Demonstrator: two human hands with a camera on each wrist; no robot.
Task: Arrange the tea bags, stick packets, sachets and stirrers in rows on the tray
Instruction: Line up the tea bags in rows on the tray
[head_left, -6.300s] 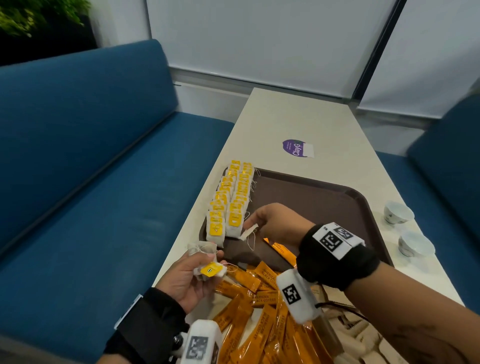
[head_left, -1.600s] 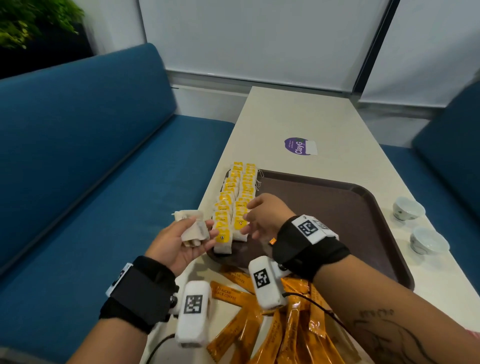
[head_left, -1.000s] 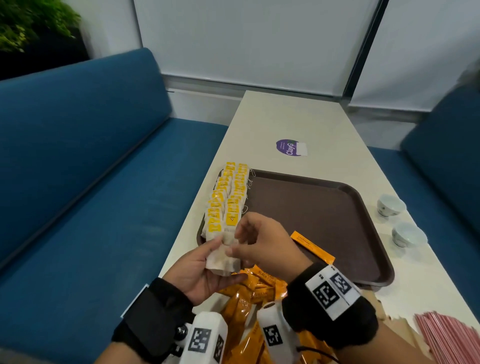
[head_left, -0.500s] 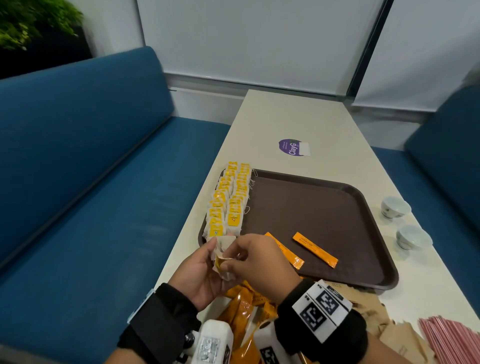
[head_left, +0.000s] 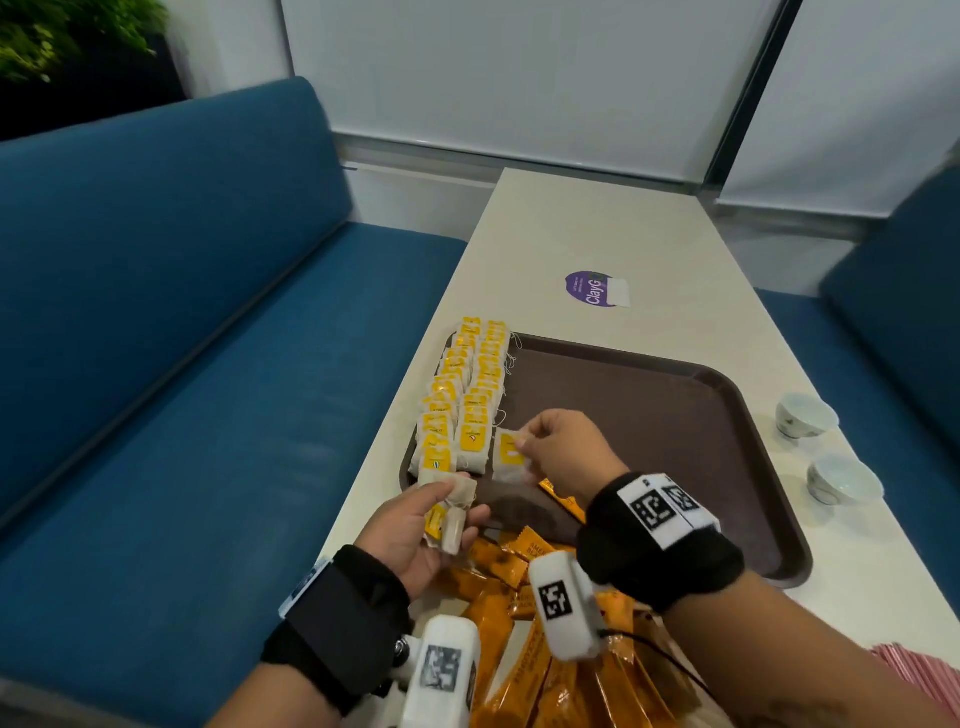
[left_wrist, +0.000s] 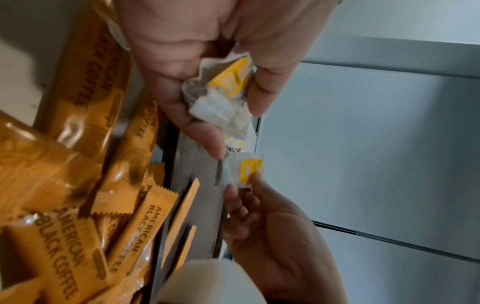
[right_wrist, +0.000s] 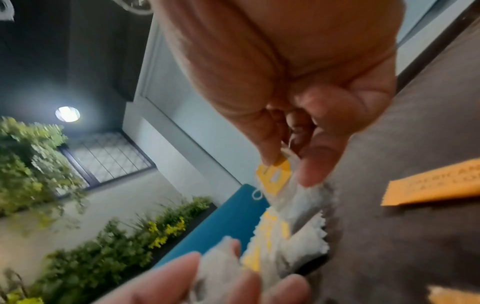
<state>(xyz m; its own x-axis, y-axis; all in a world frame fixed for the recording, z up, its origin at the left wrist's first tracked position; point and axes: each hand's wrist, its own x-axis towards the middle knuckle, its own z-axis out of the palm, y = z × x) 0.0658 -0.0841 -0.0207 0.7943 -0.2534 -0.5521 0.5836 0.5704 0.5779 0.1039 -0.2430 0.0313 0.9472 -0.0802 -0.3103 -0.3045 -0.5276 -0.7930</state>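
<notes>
Right hand (head_left: 563, 449) pinches tea bag (head_left: 508, 457) over tray (head_left: 727, 410) (seemingly beside rows).

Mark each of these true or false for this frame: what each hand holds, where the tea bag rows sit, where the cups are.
1. The right hand pinches a tea bag over the tray. True.
2. The left hand is empty. False: it holds a small bunch of tea bags.
3. Two rows of tea bags line the tray's left edge. True.
4. The two cups stand on the tray. False: they stand on the table, right of it.
</notes>
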